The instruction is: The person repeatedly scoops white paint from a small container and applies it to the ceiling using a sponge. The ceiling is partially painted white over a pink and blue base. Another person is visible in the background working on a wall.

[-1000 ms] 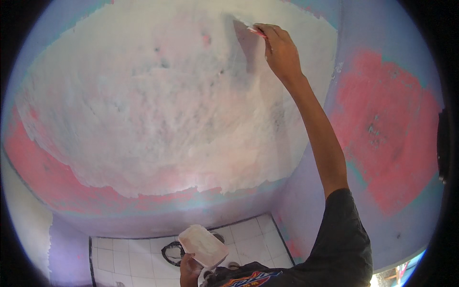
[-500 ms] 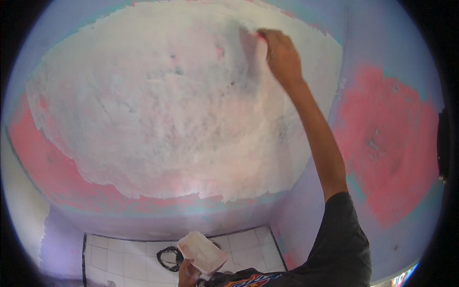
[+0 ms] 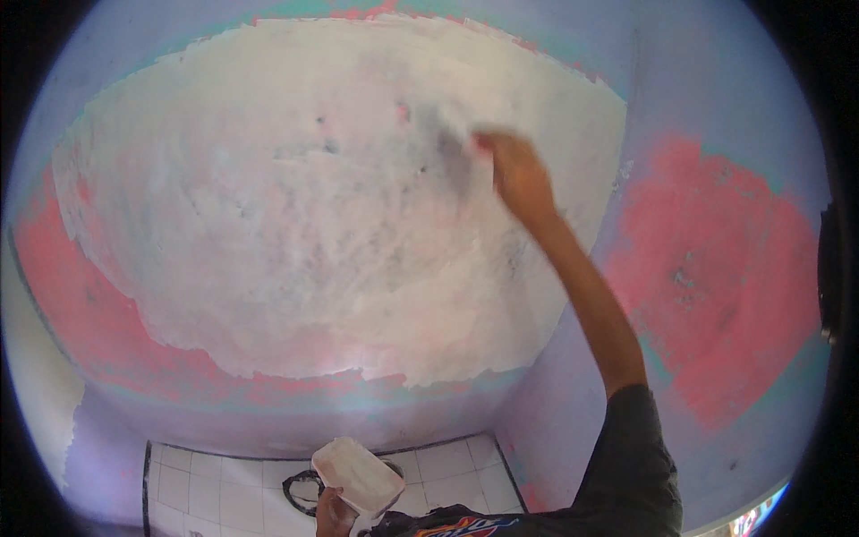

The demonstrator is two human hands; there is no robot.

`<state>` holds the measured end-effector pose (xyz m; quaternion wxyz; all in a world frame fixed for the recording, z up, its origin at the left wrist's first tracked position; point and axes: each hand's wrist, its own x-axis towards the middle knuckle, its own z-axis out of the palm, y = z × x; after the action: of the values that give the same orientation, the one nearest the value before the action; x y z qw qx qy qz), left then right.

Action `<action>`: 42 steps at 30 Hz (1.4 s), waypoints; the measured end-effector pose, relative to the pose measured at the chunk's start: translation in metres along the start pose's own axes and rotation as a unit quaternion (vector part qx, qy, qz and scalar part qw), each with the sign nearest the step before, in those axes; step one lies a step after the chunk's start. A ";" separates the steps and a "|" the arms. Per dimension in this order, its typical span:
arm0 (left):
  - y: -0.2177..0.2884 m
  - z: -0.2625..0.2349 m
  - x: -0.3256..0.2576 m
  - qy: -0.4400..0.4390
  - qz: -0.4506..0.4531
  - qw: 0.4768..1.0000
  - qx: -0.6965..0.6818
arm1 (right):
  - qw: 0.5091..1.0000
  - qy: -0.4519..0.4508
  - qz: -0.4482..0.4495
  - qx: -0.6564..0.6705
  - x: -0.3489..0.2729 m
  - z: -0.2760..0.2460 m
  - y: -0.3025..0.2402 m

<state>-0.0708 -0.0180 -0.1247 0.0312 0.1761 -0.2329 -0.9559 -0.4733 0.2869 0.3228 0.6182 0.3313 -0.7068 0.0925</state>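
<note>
My right hand (image 3: 517, 176) is raised against the wall and pressed on the big white filler patch (image 3: 295, 215). It is blurred, and its fingers are closed on a small flat spreading tool whose blade I can barely make out. Low in the view my left hand (image 3: 333, 515) holds a white rectangular tray (image 3: 358, 475) tilted in front of my chest. The patch covers most of the wall, with grey smears just left of my right hand.
Pink and teal old paint (image 3: 707, 277) shows on the wall to the right and along the patch's lower edge. White floor tiles (image 3: 224, 492) lie below, with a dark ring-shaped object (image 3: 300, 490) on them behind the tray. Two walls meet in a corner at lower right.
My right hand has swept down and left across the patch from its upper edge. The tray in my left hand has shifted slightly.
</note>
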 end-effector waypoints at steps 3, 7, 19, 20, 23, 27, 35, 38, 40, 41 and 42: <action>-0.010 0.009 0.009 -0.019 -0.004 1.000 0.003 | 0.997 0.076 -0.011 -0.028 0.092 -0.022 0.039; -0.014 0.011 0.004 -0.014 0.021 1.000 0.013 | 1.000 -0.011 0.002 -0.013 0.050 0.010 0.014; -0.041 -0.038 -0.011 0.049 0.092 0.985 0.136 | 0.998 0.054 0.018 -0.025 0.108 -0.023 0.027; -0.038 -0.033 -0.017 0.056 0.103 0.980 0.161 | 0.996 0.080 0.007 -0.023 0.126 -0.024 0.033; -0.036 -0.025 -0.041 0.057 0.154 0.953 0.255 | 0.999 -0.046 0.012 -0.011 0.079 0.002 0.001; -0.025 0.012 -0.067 -0.019 0.244 0.900 0.361 | 0.982 -0.152 -0.085 0.070 -0.040 0.012 -0.065; -0.021 0.018 -0.064 -0.054 0.237 0.913 0.328 | 0.999 0.040 -0.002 -0.030 0.143 -0.013 -0.017; -0.017 0.016 -0.065 -0.035 0.229 0.918 0.321 | 0.996 -0.091 -0.004 0.011 0.097 0.009 -0.043; -0.015 0.012 -0.065 -0.030 0.224 0.921 0.316 | 0.988 -0.116 -0.097 0.028 0.010 0.042 -0.074; -0.018 0.013 -0.059 -0.041 0.213 0.926 0.309 | 0.982 -0.132 -0.137 0.010 -0.035 0.047 -0.079; -0.018 0.011 -0.060 -0.037 0.206 0.929 0.304 | 0.980 -0.116 -0.162 0.014 -0.055 0.039 -0.097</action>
<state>-0.0178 0.0115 -0.1043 0.1638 0.0898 -0.5447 -0.8176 -0.4474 0.2115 0.2357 0.5342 0.4585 -0.7092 -0.0379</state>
